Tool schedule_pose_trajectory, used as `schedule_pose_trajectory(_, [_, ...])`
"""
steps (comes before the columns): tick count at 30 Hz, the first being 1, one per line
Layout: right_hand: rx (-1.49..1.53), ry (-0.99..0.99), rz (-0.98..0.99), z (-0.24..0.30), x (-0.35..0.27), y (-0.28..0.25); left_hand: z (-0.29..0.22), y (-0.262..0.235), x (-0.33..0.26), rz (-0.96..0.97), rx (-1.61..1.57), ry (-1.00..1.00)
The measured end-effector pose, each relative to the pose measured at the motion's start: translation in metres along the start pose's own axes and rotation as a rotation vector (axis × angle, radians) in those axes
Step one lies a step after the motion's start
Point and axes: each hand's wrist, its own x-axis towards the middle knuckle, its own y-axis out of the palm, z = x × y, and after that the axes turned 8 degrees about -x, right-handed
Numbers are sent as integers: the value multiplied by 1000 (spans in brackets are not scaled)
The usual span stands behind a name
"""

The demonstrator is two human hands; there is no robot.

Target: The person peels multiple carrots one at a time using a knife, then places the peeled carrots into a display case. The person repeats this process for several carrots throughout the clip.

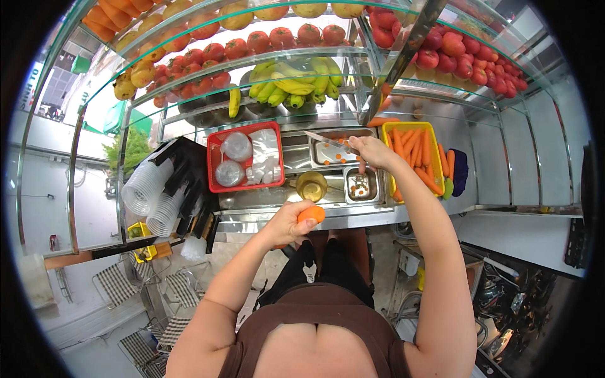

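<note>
My left hand (287,225) is closed around a carrot (311,215), its thick orange end pointing away from me, just in front of the steel counter's near edge. My right hand (372,153) grips a knife (324,137), its blade pointing left above a rectangular steel tray (313,151). Several orange carrot pieces (340,157) lie in that tray. Nearer to me, a smaller steel container (348,196) holds some small bits and pieces. An amber-coloured cup (311,186) stands to its left.
A yellow basket (386,133) of carrots stands right of the trays. To the left is a red basket (211,157) with plastic lids and bags. Stacked clear cups (148,186) sit in a black rack. Glass shelves (252,62) with bananas (296,82) and tomatoes (282,39) rise beyond.
</note>
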Motion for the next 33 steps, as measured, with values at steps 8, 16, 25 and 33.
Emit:
schedule_pose_trajectory(8, [-318,-430,-262,37,0,3,-10,-21,-6,-95,-278,44])
schedule_pose_trajectory(16, [-529,-631,-811,162,41,-26,-70,-68,-7,-275,-575,382])
schedule_pose_trajectory(25, [-589,-589,-897,163,134,-71,-112,-118,11,-363,-658,455])
schedule_pose_trajectory(33, [-599,-537,-839,164,86,-50,-198,-184,50,-193,-1193,506])
